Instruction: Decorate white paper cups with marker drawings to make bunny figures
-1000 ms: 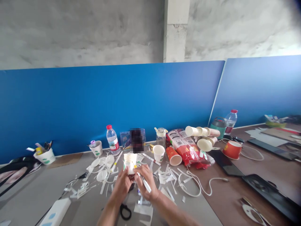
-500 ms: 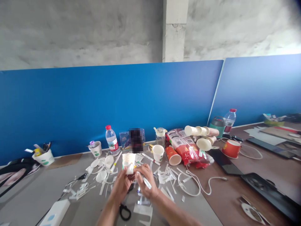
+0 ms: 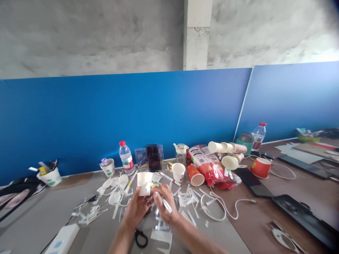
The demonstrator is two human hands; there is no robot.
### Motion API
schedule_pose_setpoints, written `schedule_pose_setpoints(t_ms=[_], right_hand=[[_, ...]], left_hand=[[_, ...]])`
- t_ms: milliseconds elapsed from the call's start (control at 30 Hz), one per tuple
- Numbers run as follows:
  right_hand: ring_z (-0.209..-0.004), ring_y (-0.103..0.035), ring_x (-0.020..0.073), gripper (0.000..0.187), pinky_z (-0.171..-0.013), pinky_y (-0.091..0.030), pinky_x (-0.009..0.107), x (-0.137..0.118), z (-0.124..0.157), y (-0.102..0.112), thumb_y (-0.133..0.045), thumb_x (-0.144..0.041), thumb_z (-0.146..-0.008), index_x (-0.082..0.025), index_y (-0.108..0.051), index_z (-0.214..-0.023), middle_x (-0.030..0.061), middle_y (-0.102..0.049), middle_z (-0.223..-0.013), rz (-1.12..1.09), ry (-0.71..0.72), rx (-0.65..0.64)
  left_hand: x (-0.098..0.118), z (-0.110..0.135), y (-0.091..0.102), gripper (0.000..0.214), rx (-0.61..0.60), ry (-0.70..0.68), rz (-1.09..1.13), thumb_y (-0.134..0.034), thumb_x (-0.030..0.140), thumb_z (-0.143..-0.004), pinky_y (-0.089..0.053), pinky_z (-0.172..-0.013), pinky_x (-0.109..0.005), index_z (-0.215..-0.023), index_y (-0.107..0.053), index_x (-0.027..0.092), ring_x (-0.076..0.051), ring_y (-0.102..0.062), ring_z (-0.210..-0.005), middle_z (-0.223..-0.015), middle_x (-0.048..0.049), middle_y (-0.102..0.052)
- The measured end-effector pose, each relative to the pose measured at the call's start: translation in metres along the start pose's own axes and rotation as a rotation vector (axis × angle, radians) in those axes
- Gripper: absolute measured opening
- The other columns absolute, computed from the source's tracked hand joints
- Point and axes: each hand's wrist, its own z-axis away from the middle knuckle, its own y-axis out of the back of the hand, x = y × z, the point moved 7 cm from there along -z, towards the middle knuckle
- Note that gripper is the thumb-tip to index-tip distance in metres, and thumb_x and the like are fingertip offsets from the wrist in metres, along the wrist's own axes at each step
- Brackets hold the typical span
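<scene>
- White paper cup-shaped piece with faint lines near its top edge and a touch of green print (image 3: 144,184): held up in front of the person, above the desk's near middle. Whether its base meets anything below, cannot tell.
- Handling, my judgement: very light, thin-walled, springy. Likely to dent or crease under a hard squeeze; dry paper, so not very slippery.
- Best hold, judged: low on the wall, close to the base, fingers spread wide so the load is shared. The rim looks the weaker place.
- Left hand (image 3: 136,209): thumb on the piece's lower left side, fingers curled beneath; pinching it, apparently gently.
- Right hand (image 3: 166,203): fingers bent, tips close to the lower right side; contact there, cannot tell. Thumb and fingers close round a slim white pen-like tool (image 3: 166,206), slanting across the hand. Stiff, light; best held along its barrel.
- Below the wrists: black looped scissor handle (image 3: 141,238), and beside it a flat white paper sheet with a cut-out (image 3: 161,240).
- Either side: loose white paper strips (image 3: 189,198), round white paper discs (image 3: 114,198).
- Beyond: upright white paper cup with green leaf print (image 3: 179,173); next to it, orange paper cup on its side (image 3: 194,175).
- All on a grey desktop (image 3: 97,238).
</scene>
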Motion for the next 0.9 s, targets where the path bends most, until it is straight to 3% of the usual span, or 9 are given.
schedule_pose_setpoints(t_ms=[367, 600, 900], right_hand=[[-0.074, -0.071, 0.0212, 0.050, -0.072, -0.052, 0.035, -0.0033, -0.0031, -0.0001, -0.043, -0.055, -0.110, -0.026, -0.081, -0.094, 0.0035, -0.081, -0.080, 0.023, 0.019, -0.007], [-0.070, -0.071, 0.0210, 0.045, -0.068, -0.052, 0.035, -0.0019, -0.0055, 0.0066, -0.046, -0.050, -0.110, -0.026, -0.080, -0.095, 0.0027, -0.082, -0.079, 0.032, 0.018, 0.085], [-0.075, -0.072, 0.0218, 0.043, -0.073, -0.054, 0.037, -0.0023, -0.0027, 0.0037, -0.046, -0.051, -0.109, -0.027, -0.079, -0.096, 0.0035, -0.083, -0.085, 0.021, 0.029, 0.069]], left_hand=[[0.0022, -0.0003, -0.0011, 0.027, -0.036, -0.001, 0.002, -0.082, 0.034, -0.089, -0.063, -0.072, -0.032, -0.107, -0.076, 0.014, -0.021, -0.079, -0.075, -0.091, -0.0090, -0.086], [0.0035, 0.0030, -0.0064, 0.029, -0.060, 0.020, 0.021, -0.076, 0.034, -0.094, -0.064, -0.076, -0.033, -0.115, -0.074, 0.014, -0.022, -0.081, -0.078, -0.094, -0.0095, -0.086], [-0.0007, -0.0021, 0.0016, 0.040, -0.046, 0.040, 0.056, -0.075, 0.037, -0.094, -0.064, -0.078, -0.036, -0.126, -0.071, 0.013, -0.023, -0.080, -0.080, -0.099, -0.0110, -0.086]])
